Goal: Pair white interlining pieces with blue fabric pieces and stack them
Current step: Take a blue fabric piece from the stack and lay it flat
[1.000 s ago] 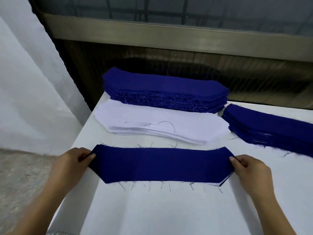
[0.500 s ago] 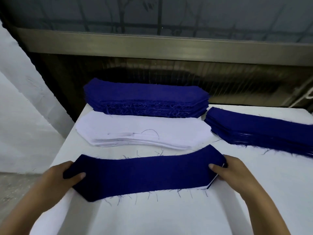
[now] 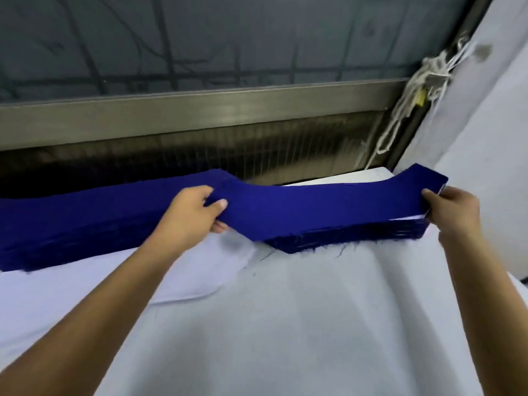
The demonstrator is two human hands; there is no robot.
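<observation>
A long blue fabric piece [image 3: 328,204] with a white interlining edge showing under its right end hangs sagging just above the right-hand stack of paired pieces [image 3: 357,234]. My left hand [image 3: 194,212] pinches its left end, thumb on top. My right hand [image 3: 451,210] grips its right end. A tall stack of blue fabric pieces [image 3: 80,218] lies to the left, along the table's far edge. The white interlining stack [image 3: 177,278] sits in front of it, partly under my left forearm.
The white table [image 3: 300,324] spreads out in front of the stacks. A dark metal-framed window runs behind the table. A white wall [image 3: 485,115] with knotted cords [image 3: 411,90] stands at the right.
Both hands lifted the paired blue piece off the near table and carried it up and to the right, over the right-hand stack. The view swung right.
</observation>
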